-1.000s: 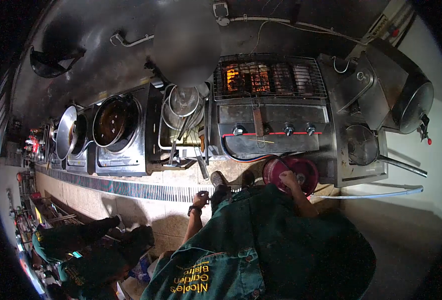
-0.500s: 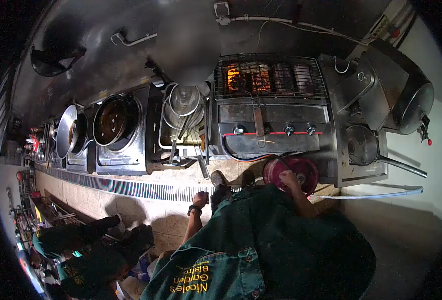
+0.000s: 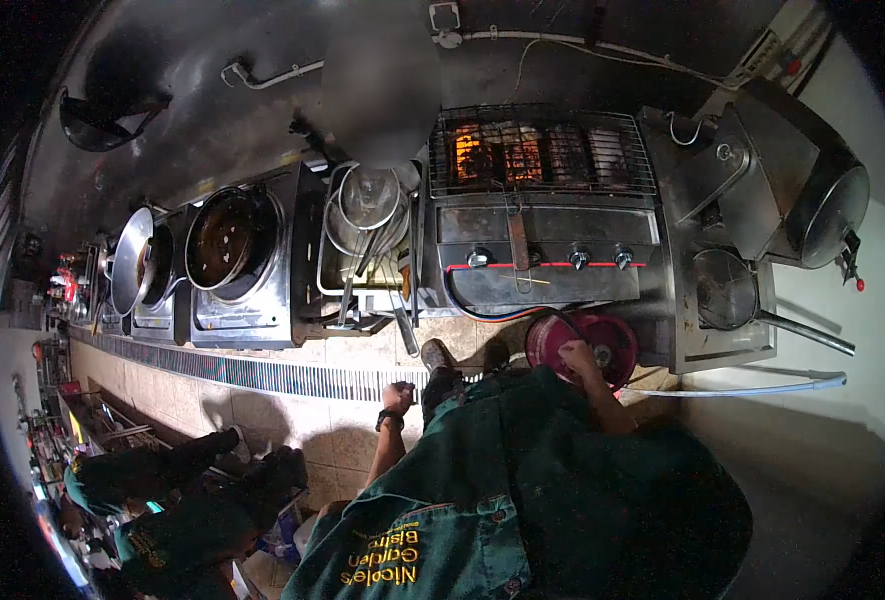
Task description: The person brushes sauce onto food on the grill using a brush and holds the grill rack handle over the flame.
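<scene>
**Right hand [image 3: 579, 356] over a red vessel [image 3: 553, 340], below a glowing grill [image 3: 553, 230]**

Nearest is the dark green cloth shirt [image 3: 603, 470]. The left hand [image 3: 399, 397], a watch [image 3: 390, 418] on its wrist, is apart from the vessel; its fingers look bent, but I cannot tell whether they hold anything. The right hand's fingers are curled in over the vessel's top; whether they grip a part there cannot be told.

The vessel, round-shouldered and probably a gas cylinder, is low by the floor [image 3: 363, 350], under the right half of the grill's front edge. A bendy hose [image 3: 503, 319] loops from the grill's left front corner towards it; a careless tug could strain the joint, and a leak so near the orange flames [image 3: 466, 150] could catch.

Past the front edge, a flat brown handle [image 3: 518, 242] hangs from the thin-wired grate [image 3: 618, 186]; a bump as the person straightens might tip it. At the right, the strainer's [image 3: 728, 290] smooth metal handle juts beyond the worktop's [image 3: 703, 345] right edge, where a sleeve could snag it. Farther left, a round pan [image 3: 225, 240] holds dark, glossy contents that a knock could spill.
</scene>
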### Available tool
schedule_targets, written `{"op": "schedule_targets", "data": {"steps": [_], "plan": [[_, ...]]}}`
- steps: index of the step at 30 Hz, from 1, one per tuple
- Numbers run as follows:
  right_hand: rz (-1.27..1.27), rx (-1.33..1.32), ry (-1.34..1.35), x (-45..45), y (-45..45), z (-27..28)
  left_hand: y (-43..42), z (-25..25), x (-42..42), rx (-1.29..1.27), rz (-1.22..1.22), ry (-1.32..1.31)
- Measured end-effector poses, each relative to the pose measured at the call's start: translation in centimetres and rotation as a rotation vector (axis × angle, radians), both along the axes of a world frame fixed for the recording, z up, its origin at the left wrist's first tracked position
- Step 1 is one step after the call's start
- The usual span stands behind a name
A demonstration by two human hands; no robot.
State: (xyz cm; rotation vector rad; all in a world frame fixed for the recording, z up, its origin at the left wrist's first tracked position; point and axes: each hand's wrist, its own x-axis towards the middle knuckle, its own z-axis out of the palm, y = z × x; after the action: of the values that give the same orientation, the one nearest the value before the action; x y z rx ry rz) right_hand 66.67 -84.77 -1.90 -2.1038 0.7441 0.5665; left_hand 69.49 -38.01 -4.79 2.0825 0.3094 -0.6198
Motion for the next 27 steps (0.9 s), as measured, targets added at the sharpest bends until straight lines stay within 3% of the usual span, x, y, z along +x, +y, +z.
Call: {"op": "schedule_targets", "data": {"steps": [2, 8, 11, 13, 15, 17, 20, 23, 27], "plan": [[-0.013, 0.014, 0.022, 0.2, 0.4, 1.2, 0.7, -1.8, -0.2, -0.021, -0.044, -0.061], [0.072, -0.073, -0.042, -0.1, -0.2, -0.7, -1.0, 2.3, 0.0, 0.012, 0.077, 0.060], [0.062, -0.049, -0.021, -0.2, -0.3, -1.5, -0.8, 2.5, 0.2, 0.091, 0.006, 0.067], [0.179, -0.216, -0.122, -0.3, -0.3, -1.8, -0.6, 1.8, 0.3, 0.083, 0.002, 0.082], [0.132, -0.126, -0.077, -0.1, -0.3, -0.7, -0.8, 1.9, 0.2, 0.076, 0.000, 0.096], [0.084, -0.033, -0.029, -0.1, -0.1, 0.0, -1.0, 2.2, -0.2, -0.106, 0.145, 0.120], [0.084, -0.045, -0.019, -0.2, -0.1, -0.4, -0.7, 1.2, -0.5, -0.113, 0.092, -0.009], [0.171, -0.120, -0.038, -0.4, -0.3, -1.7, 0.4, 0.0, -0.3, -0.104, -0.017, 0.069], [0.082, -0.066, -0.070, -0.7, -0.4, -2.6, 0.3, -0.5, -0.6, -0.161, 0.014, 0.005]]}}
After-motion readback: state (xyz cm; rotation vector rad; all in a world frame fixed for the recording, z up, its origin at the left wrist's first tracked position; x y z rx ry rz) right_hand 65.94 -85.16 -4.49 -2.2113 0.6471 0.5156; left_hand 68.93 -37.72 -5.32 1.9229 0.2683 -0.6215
